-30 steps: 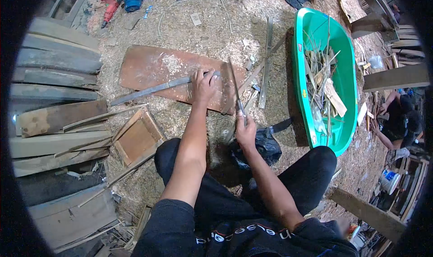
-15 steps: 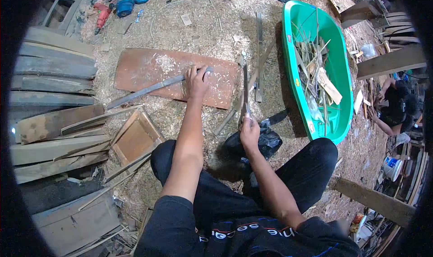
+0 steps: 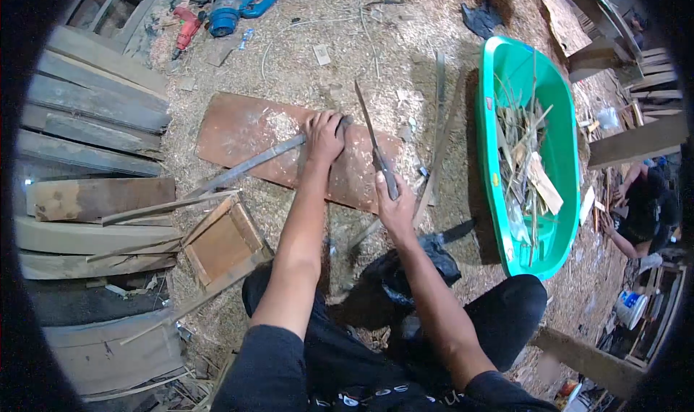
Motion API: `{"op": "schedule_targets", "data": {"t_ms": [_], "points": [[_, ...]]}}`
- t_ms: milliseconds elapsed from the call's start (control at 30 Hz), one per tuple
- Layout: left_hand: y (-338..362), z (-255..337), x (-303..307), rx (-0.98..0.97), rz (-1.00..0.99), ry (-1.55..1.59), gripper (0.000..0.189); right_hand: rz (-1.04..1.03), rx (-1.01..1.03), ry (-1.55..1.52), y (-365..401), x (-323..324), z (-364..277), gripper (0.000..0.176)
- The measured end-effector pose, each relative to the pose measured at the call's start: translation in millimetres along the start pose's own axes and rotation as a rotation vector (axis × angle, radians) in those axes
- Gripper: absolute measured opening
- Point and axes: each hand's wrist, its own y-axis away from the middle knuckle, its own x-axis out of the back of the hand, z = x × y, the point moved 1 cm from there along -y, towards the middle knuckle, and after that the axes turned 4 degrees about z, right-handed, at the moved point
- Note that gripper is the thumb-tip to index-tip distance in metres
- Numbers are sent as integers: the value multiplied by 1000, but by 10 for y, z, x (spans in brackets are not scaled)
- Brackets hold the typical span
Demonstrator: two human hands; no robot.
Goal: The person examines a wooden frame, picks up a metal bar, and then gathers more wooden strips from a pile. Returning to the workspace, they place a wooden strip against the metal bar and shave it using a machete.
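My left hand (image 3: 325, 136) is closed round the far end of a long grey wooden strip (image 3: 254, 166). The strip slants from the lower left across a reddish-brown board (image 3: 235, 129) dusted with shavings. In my right hand (image 3: 396, 204) is a long knife (image 3: 372, 134), held by its dark handle. Its narrow blade points up and away from me, above the board's right part and apart from the strip. Below my right hand lies a crumpled black plastic bag (image 3: 426, 264) on the floor.
To the right stands a green tub (image 3: 488, 173) with wood offcuts inside. Grey planks (image 3: 101, 134) and a wooden frame (image 3: 224, 242) lie at left. A blue power tool (image 3: 225, 18) and a red drill (image 3: 188, 30) are at the back. Another person (image 3: 643, 209) works at far right.
The knife in my right hand has tilted leftward, its tip now nearer the board and strip. My left hand keeps its hold on the strip. The whole view has shifted slightly.
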Motion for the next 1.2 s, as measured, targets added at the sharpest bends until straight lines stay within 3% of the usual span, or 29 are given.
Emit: {"op": "schedule_targets", "data": {"t_ms": [67, 200, 333, 767, 1200], "points": [[0, 21, 28, 40, -58, -4, 24, -43, -125, -91, -155, -130, 74, 35], [-6, 29, 61, 43, -84, -8, 24, -54, -95, -67, -278, -217, 264, 34], [-17, 1, 37, 33, -57, -15, 22, -50, -206, -76, -204, -278, 260, 34], [-20, 22, 47, 57, -78, -37, 24, -67, -138, -53, -212, -283, 337, 35], [-54, 26, 50, 48, -90, 8, 28, -123, -227, -89, -305, -287, 345, 37]]}}
